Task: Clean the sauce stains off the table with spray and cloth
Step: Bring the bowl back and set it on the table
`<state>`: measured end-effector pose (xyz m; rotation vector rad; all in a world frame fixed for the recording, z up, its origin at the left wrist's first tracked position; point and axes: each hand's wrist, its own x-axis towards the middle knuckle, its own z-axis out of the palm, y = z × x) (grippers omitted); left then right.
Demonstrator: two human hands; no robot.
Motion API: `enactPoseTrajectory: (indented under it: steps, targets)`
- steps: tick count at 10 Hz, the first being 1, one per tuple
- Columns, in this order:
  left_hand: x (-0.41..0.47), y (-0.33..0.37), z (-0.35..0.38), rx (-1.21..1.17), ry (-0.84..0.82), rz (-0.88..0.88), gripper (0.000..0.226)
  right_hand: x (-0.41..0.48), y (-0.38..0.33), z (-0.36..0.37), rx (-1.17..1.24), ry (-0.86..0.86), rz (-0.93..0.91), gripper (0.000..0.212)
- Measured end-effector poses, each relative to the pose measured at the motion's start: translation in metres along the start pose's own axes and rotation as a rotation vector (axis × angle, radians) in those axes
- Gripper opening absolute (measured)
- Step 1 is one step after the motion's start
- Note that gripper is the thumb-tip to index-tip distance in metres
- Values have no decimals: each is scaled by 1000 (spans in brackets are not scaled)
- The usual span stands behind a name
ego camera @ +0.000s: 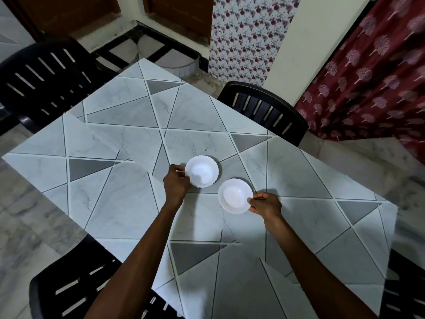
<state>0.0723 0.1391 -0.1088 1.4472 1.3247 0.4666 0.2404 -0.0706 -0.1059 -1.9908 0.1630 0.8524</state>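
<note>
Left hand (176, 186) tight on far bowl (202, 171), right hand (265, 204) on near bowl (234, 195); chairs (264, 107) around

We look down on a table (128, 139) covered in pale grey, marble-look triangles, filling the middle of the frame. Black slatted chairs stand round it: the left chair (46, 72) at upper left, the far chair (264, 107) right of centre, the near chair (76, 286) at lower left, and the edge chair (404, 293) cut off at lower right. Beneath lies a grey marbled floor (30, 226). Along the top we see brown doors (179, 12), a floral curtain (248, 35) and a cream wall (305, 35); at right hangs a maroon curtain (372, 77) printed with trees. The light is dim.
</note>
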Motion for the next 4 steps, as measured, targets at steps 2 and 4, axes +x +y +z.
enactPoseTrajectory:
  steps: [2,4]
  targets:
    - [-14,5,-4,35,14,-29,35,-1,2,-5,-25,-9,-19,12]
    - [-52,9,-3,39,71,-21,28,-16,7,-22,-102,89,-173,10]
